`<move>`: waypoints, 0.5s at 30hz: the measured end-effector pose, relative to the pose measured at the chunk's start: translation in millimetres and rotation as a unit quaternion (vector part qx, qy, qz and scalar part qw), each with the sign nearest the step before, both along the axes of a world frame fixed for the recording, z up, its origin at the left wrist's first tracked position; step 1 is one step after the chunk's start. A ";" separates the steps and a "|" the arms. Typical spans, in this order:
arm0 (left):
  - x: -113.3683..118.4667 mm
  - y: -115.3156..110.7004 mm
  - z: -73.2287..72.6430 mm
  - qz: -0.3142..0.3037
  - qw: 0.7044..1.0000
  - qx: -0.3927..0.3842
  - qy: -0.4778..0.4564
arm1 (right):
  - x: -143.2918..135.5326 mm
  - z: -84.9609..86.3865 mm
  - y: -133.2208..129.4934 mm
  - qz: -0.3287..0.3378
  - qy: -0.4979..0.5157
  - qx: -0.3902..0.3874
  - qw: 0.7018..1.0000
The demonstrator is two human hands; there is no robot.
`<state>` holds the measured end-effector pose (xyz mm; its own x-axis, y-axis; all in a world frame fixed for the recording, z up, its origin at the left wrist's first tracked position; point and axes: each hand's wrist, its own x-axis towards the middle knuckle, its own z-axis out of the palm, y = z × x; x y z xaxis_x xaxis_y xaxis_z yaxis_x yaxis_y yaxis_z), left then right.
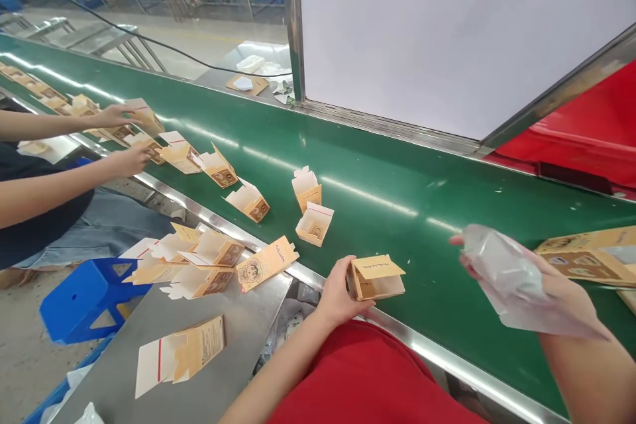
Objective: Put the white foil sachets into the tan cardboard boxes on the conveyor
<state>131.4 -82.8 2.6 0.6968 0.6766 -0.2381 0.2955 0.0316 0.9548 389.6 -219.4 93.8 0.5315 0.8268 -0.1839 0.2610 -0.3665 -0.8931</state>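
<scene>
My left hand [342, 291] grips a small tan cardboard box [380, 277] at the near edge of the green conveyor belt. The box's end is open and faces right, with a printed flap raised on top. Over the belt to the right, my right hand [566, 288] holds a crumpled clear plastic bag [511, 278]; what the bag contains is too blurred to make out. Two open boxes, a nearer one [315, 222] and one behind it [307, 191], stand on the belt beyond my left hand. A closed-looking printed carton [267, 264] lies by the belt's metal edge.
Several open boxes [199, 258] crowd the steel side table [238, 351], with another box [199, 348] nearer me. At left, a co-worker's hands [122, 136] handle boxes on the belt [422, 172]. A blue stool [84, 298] stands below. More cardboard [591, 255] lies at right.
</scene>
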 end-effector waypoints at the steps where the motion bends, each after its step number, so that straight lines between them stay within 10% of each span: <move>1: 0.3 0.2 2.2 -0.012 0.999 0.028 0.007 | -7.0 16.1 2.1 0.049 0.094 -0.017 0.994; 6: 5.8 -3.4 3.7 -0.054 0.988 0.144 0.018 | -28.0 50.4 36.8 0.333 0.282 -0.219 0.873; 11: 4.1 -3.4 7.0 -0.162 0.974 0.155 -0.023 | -23.7 35.6 51.8 0.268 0.206 -0.221 0.915; 15: 10.4 -8.4 7.0 -0.090 0.978 0.185 0.014 | -66.5 6.5 42.5 0.249 -0.191 -0.135 0.940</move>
